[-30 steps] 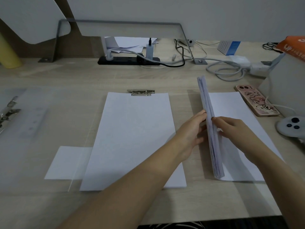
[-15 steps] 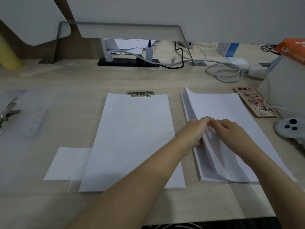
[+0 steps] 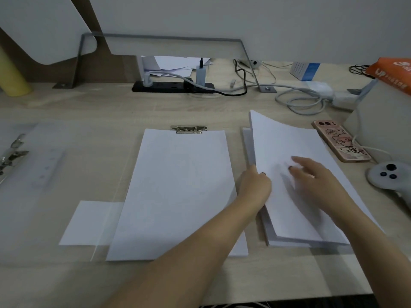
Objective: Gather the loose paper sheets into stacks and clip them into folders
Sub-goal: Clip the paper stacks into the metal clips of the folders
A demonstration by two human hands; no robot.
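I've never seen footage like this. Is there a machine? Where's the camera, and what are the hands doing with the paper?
No machine: these are a person's bare hands, filmed by one wide-angle camera worn on the head, looking down at a wooden desk. The left hand pinches the left edge of a paper pile, its upper sheets raised off those below. The right hand lies open over the top sheet, blurred. In the middle lies a second stack under a metal clip. A phone, a grey controller and a power strip sit nearby.
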